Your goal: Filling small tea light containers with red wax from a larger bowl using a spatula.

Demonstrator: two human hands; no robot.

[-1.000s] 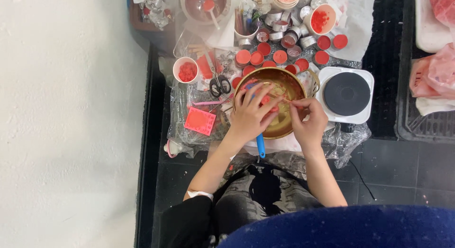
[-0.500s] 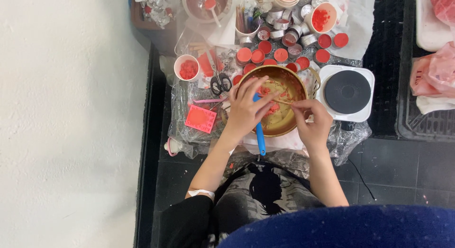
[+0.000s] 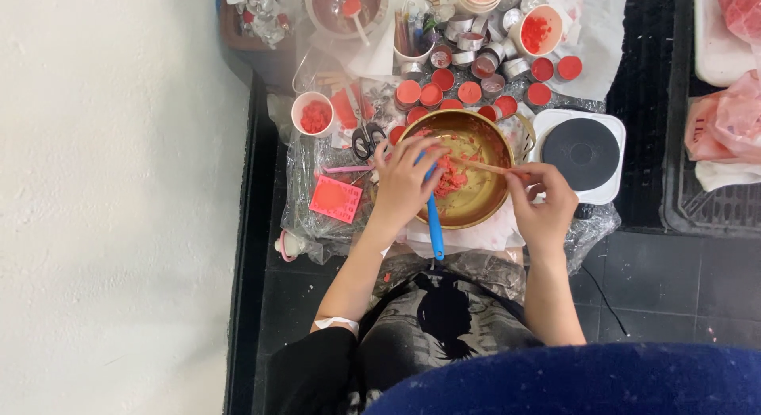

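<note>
White wall [image 3: 111, 201] fills the left side of the view, beside a dark tiled floor [image 3: 674, 288] where clear plastic sheeting [image 3: 305, 225] is spread as a work area. On the sheeting's left part stand a white cup of red bits [image 3: 312, 114], a pair of scissors [image 3: 364, 141] and a flat pink square [image 3: 335, 198]. Just right of these, the left hand [image 3: 404, 185] reaches over the near-left rim of a brass bowl [image 3: 483, 201]; its fingers are curled round a blue-handled tool [image 3: 434, 225], whose handle slants down toward the person's lap while its working end sits hidden under the hand, inside the bowl. Red chunks [image 3: 452, 179] lie in the bowl's yellowish bottom, just beside the left fingertips. Behind the bowl is a cluster of small round tins with red filling [image 3: 432, 95], and further back a second white cup of red bits [image 3: 536, 30]. The right hand [image 3: 543, 202] hovers at the bowl's right rim, thumb and fingers pinching the end of a thin wooden stick [image 3: 485, 166], which slants across the bowl toward the red chunks. Right of that hand, a white hotplate with a black round top [image 3: 583, 153] stands touching the bowl's handle side. Far right, pink plastic bags [image 3: 725, 122] rest on a black ribbed mat [image 3: 682, 209]
</note>
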